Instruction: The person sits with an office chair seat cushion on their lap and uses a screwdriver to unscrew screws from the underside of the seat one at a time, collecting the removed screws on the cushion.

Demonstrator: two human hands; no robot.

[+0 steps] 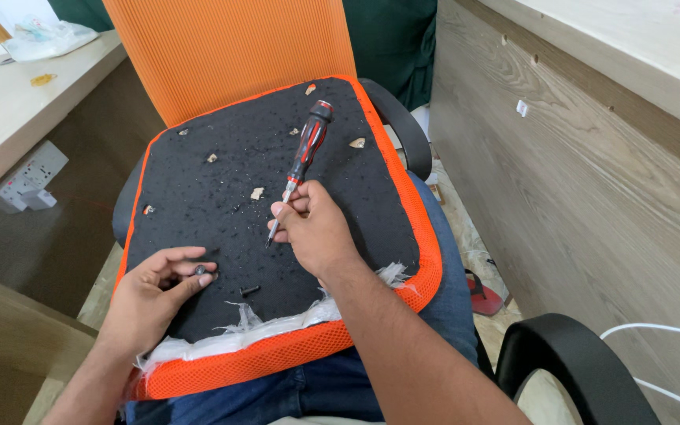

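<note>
Seat cushion (222,181), upturned across the person's lap: a broad, rounded-square pad, underside faced in black fibrous cloth speckled with crumbs and small pale chips, bordered in orange mesh; along the near edge the cover gaped and white fluffy wadding spilled out. Behind it stood an orange ribbed chair back (222,47), with black curved armrests at either side. Screwdriver (299,167): long, with a red-and-black moulded grip and slim steel shaft, held aslant in the right hand (318,234), whose fingers closed narrowly around the lower shaft, tip resting on or just above the black cloth. Left hand (155,287): laid on the pad's near-left part, fingers curled, pinching a small dark screw (201,270) between thumb and fingertips. A second black screw (250,290) lay loose just beside it, near the torn edge. Handling note: the work would probably go best with the screw stood upright on its hole, the driver's tip seated squarely before turning, and the pad kept steady on the knees.
</note>
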